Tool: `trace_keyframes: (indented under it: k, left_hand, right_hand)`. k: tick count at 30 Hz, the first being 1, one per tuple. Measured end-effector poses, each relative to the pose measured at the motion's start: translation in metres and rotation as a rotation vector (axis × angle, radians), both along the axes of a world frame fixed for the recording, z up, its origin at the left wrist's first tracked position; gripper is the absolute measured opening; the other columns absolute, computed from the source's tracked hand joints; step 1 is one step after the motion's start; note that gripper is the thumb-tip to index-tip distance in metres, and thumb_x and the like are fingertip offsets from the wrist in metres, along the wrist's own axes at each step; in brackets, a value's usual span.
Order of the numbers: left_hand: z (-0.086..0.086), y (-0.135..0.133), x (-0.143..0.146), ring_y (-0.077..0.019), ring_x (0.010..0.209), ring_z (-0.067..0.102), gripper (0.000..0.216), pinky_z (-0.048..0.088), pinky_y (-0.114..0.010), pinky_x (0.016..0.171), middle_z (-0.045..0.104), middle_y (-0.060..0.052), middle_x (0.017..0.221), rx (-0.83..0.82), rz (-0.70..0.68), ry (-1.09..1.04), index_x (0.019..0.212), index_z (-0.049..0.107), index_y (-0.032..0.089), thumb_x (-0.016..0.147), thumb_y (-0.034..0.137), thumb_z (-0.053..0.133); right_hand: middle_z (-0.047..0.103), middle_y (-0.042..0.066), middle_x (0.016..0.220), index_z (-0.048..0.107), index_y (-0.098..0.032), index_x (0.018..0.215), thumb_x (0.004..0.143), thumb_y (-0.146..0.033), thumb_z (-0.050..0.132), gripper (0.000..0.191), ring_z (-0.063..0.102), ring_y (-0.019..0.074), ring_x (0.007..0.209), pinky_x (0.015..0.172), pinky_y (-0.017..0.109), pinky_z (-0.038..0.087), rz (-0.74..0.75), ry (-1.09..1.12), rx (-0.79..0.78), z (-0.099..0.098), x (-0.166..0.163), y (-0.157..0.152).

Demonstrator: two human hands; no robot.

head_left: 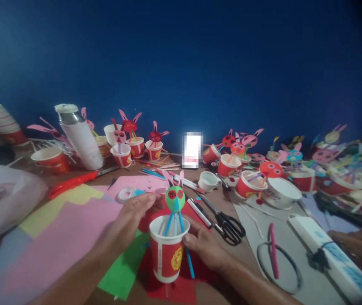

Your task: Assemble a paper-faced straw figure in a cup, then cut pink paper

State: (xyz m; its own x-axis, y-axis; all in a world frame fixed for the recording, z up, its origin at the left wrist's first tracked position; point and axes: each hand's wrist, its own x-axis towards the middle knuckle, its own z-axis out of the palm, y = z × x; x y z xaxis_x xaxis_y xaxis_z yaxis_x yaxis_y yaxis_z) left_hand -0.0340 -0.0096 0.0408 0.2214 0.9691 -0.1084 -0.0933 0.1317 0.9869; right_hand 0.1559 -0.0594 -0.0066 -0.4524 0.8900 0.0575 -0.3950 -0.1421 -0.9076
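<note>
Red-and-white paper cup [165, 258] stands upright, long axis vertical. Right hand [204, 247] nearer, curled at its right side, grip uncertain; left hand [138, 212], fingers loosely open, apart, far-left.

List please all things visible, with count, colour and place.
Round paper figure: one, green, in cup
Printed paper cup: one, red and white, front
Cups with figures: many, mostly red, back
Stacked cups: several, red and white, left
Cylindrical flask: one, white, left
Plastic bag: one, white, left
Bladed tool: one, red handle, left
Paper sheets: several, multicoloured, front left
Tape roll: one, white, centre
Thin sticks: many, multicoloured, centre
Metal scissors: one, black, right
Slim pens: several, white, centre
Round pot: one, white, centre
Round bowl: one, white, right
Power strip: one, white, right
Thin ring: one, grey, right
Pixelated rectangle: one, white, back
Wall: one, blue, back
Table: one, brown, below
Left hand: one, bare, beside figure
Right hand: one, bare, beside cup
</note>
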Motion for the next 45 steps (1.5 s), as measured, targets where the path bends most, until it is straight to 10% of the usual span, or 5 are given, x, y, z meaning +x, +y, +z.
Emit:
trace_keyframes:
  k: [16, 45]
  left_hand:
    - [-0.006, -0.002, -0.006, -0.0318, 0.108, 0.058, 0.062, 0.045, -0.04, 0.09, 0.065, -0.013, 0.114, -0.028, -0.341, 0.015, 0.115, 0.059, 0.015, 0.069, 0.056, 0.067]
    - [0.001, 0.006, -0.014, -0.0337, 0.12, 0.05, 0.065, 0.039, -0.046, 0.101, 0.054, -0.017, 0.131, 0.086, -0.15, 0.004, 0.127, 0.049, 0.013, 0.07, 0.034, 0.073]
  right_hand:
    - [0.063, 0.01, 0.118, 0.058, -0.023, 0.124, 0.078, -0.041, 0.068, 0.05, 0.055, 0.0265, 0.112, 0.099, 0.044, 0.037, -0.055, 0.027, 0.049, 0.007, 0.005, 0.006]
    - [0.065, 0.006, 0.106, 0.065, -0.025, 0.102, 0.078, -0.039, 0.069, 0.028, 0.057, 0.0218, 0.099, 0.091, 0.042, 0.042, -0.301, -0.16, 0.021, -0.001, 0.016, 0.016]
